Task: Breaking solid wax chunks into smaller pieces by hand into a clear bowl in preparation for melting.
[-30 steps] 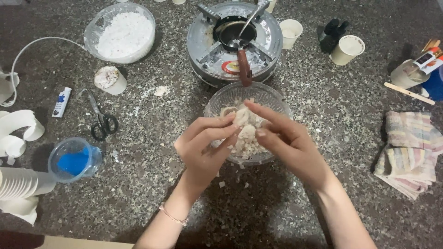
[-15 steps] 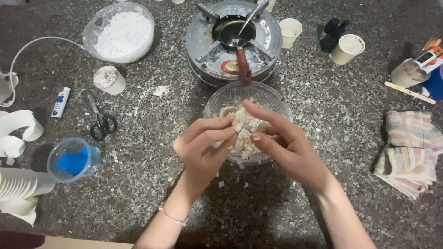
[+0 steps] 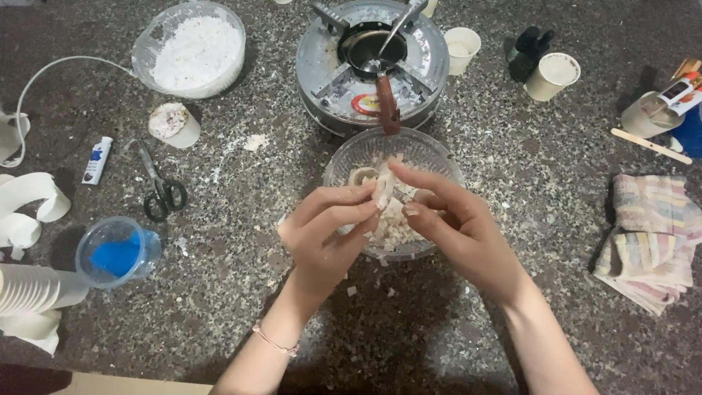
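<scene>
Two hands work over one clear bowl (image 3: 431,157) of pale chunks. The left hand (image 3: 322,234) and the right hand (image 3: 457,227) both pinch one whitish piece (image 3: 383,192) between their fingertips, just above the bowl. Behind the bowl sits one round metal stove (image 3: 325,62). There is one bowl of white powder (image 3: 191,50), one pair of scissors (image 3: 159,189), one blue-filled cup (image 3: 117,252) and three paper cups at the top right. The right fingers curl in more than a moment ago.
</scene>
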